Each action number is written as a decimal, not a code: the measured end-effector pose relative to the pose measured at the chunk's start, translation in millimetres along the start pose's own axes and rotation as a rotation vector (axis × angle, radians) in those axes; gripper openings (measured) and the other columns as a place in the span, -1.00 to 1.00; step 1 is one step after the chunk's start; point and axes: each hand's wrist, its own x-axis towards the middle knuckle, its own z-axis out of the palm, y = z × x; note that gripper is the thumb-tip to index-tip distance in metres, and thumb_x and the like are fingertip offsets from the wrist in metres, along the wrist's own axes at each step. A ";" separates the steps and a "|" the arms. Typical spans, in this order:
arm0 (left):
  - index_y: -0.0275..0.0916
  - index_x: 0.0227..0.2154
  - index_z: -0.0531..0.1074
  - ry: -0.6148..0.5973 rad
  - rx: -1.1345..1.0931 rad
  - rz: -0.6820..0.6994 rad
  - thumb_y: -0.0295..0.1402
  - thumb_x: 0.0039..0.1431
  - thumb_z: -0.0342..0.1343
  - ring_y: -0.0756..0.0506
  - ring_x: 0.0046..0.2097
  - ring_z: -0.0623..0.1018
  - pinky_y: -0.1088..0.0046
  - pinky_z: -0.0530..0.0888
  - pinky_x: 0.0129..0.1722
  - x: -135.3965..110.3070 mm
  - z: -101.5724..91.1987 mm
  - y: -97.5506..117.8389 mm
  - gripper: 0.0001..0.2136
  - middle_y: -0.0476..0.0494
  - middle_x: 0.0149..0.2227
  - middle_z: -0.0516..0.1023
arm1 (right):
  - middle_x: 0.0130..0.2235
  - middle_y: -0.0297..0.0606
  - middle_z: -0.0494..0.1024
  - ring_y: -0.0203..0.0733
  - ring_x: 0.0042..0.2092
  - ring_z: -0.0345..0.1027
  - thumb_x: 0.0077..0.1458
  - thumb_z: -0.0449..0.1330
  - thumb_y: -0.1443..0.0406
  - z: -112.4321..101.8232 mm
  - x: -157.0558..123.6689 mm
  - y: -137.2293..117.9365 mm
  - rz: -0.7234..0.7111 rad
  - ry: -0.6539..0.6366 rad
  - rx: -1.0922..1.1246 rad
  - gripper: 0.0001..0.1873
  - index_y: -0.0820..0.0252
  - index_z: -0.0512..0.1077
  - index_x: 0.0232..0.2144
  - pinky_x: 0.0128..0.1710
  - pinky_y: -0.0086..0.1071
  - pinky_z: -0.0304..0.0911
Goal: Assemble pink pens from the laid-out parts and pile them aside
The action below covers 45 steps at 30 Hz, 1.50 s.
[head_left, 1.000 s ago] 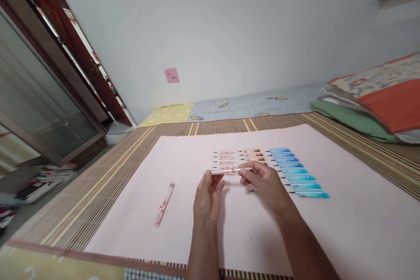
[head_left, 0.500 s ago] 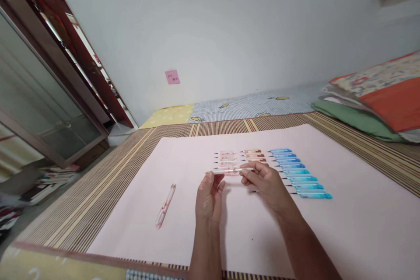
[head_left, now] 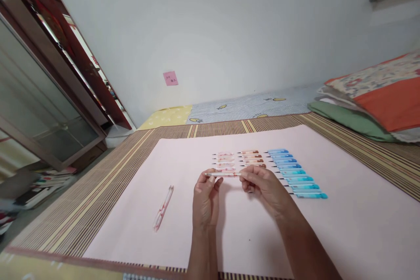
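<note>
One pen (head_left: 226, 174), pinched at both ends

Toward the left edge of the pink sheet (head_left: 131, 223), what look like two loose pens (head_left: 163, 208) lie together. Farther in, the left hand (head_left: 206, 199) and right hand (head_left: 260, 186), each nearly closed, hold the one pen level over the sheet's middle (its right end is covered). Columns reaching toward the far edge show four pink-patterned pens (head_left: 225, 159), four brown pens (head_left: 252, 156) and eight blue pens (head_left: 295, 172); whether the hands hide more, I cannot tell.
</note>
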 end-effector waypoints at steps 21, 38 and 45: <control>-0.25 -0.33 0.62 -0.127 0.074 -0.027 -0.34 0.00 0.43 -0.09 -0.12 0.57 0.41 0.48 -0.05 -3.8 0.3 11.6 -0.82 -0.14 -0.23 0.62 | -0.61 -0.41 0.41 -0.33 -0.57 0.23 0.05 0.29 -0.05 1.5 -5.4 -4.0 -0.055 -0.178 -0.318 -0.58 0.15 0.44 -0.55 -0.51 -0.41 0.13; -0.24 -0.38 0.59 -0.042 0.230 0.034 -0.25 0.00 0.44 -0.06 -0.18 0.53 0.43 0.44 -0.10 -1.2 -2.3 1.4 -0.79 -0.09 -0.27 0.62 | -0.65 -0.45 0.36 -0.35 -0.59 0.19 0.05 0.26 -0.04 7.3 -4.4 -1.8 0.001 -0.177 -0.305 -0.58 0.14 0.37 -0.59 -0.52 -0.42 0.07; -0.26 -0.32 0.62 -0.075 0.214 0.019 -0.21 0.01 0.43 -0.03 -0.22 0.55 0.49 0.46 -0.19 0.1 -1.4 1.3 -0.74 -0.12 -0.27 0.62 | -0.63 -0.47 0.34 -0.37 -0.58 0.16 0.09 0.24 -0.02 3.0 -2.7 2.6 0.010 -0.220 -0.313 -0.58 0.14 0.35 -0.57 -0.52 -0.42 0.04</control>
